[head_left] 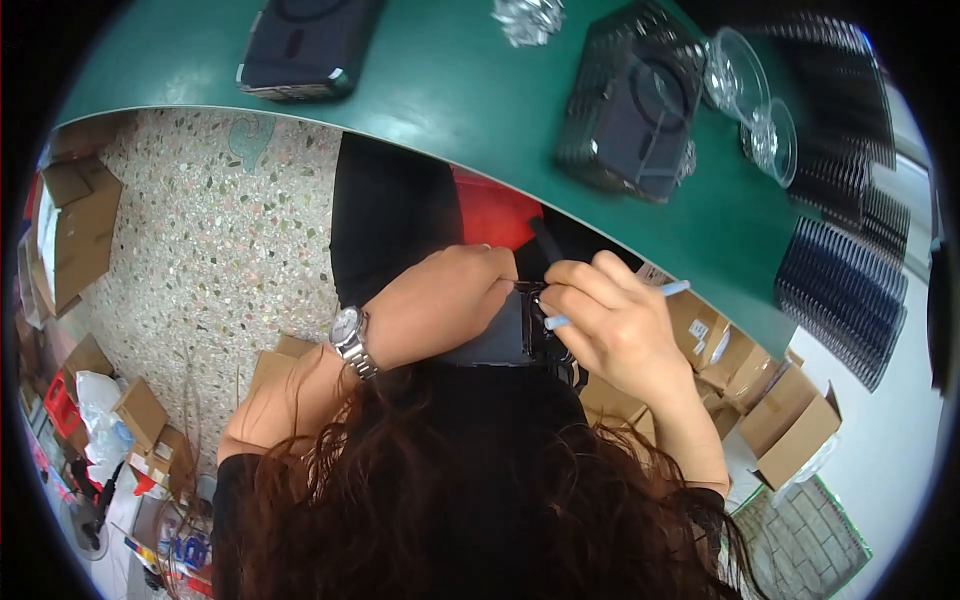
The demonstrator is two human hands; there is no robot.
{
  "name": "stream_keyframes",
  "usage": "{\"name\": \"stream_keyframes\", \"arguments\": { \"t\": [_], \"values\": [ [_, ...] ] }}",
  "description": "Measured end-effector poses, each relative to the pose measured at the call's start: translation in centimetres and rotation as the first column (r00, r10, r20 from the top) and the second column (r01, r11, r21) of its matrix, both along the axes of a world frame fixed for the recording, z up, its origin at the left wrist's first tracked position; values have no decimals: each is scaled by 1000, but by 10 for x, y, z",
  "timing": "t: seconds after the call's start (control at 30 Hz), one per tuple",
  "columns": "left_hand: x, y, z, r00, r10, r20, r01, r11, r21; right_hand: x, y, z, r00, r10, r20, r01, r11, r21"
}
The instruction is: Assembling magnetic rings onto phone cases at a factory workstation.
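Observation:
My left hand (pixel 450 295), with a metal watch (pixel 350 335) on its wrist, is closed with fingertips pinched at the upper edge of a dark flat piece (pixel 490 335), which looks like a phone case. What is in the pinch is hidden. The dark piece lies over my lap, partly covered by both hands. My right hand (pixel 615 320) is closed, a thin light-blue stick (pixel 676 288) running through its fingers and showing at both ends. Its fingertips are at the right side of the dark piece. A black strip (pixel 546 243) sticks up between my hands.
On the green table (pixel 450 80) stand dark phone cases (pixel 310 50), another stack (pixel 640 120), silvery small parts (pixel 528 20) and clear plastic cups (pixel 740 75). More stacked cases (pixel 845 300) line the right edge. Cardboard boxes (pixel 790 420) stand at lower right, others (pixel 80 230) at left.

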State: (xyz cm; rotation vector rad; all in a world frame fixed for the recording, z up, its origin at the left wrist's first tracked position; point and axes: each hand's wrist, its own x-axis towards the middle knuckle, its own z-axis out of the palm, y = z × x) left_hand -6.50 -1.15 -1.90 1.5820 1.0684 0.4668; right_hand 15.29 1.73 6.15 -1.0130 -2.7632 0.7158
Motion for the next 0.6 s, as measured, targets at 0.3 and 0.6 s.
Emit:
{"name": "stream_keyframes", "arguments": {
  "t": [0.3, 0.6],
  "values": [
    [41, -3, 25, 980, -42, -192, 47, 999, 19, 36, -41, -47, 970, -226, -92, 226, 974, -15],
    [54, 0, 18, 921, -124, -370, 210, 956, 203, 46, -42, -57, 920, -388, -54, 372, 909, -190]
  ]
}}
